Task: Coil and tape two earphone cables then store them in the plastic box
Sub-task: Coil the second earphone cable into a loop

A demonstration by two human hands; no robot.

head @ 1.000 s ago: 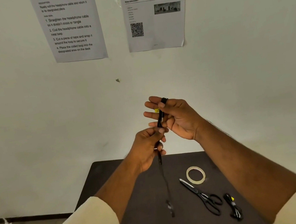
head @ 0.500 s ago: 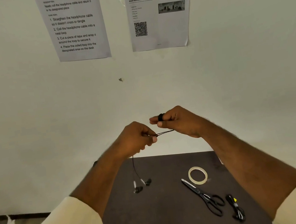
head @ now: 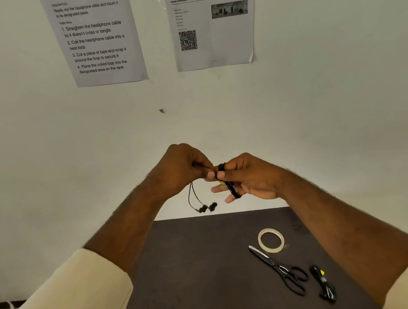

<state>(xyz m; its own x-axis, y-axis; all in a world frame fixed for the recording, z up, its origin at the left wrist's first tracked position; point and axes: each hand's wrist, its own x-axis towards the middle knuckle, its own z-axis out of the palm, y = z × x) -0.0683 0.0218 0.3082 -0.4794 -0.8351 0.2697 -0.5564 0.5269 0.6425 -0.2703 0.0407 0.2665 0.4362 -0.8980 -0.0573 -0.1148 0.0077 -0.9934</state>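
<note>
Coiling step: right hand (head: pixel 250 179) grips earphone coil (head: pixel 230 184), left hand (head: pixel 181 170) pinches cable tail. Next: tape roll (head: pixel 271 240), scissors (head: pixel 280 268).

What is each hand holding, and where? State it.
Both hold one earphone cable: right hand holds its coil wound round the fingers, left hand pinches the free strand above the earbuds.

light: soft, even, dimmish | glare: faint sheen on scissors (head: pixel 280 268) | shadows: weak | edges: wide-angle bending | focus: wall papers (head: pixel 96 36) slightly soft
</note>
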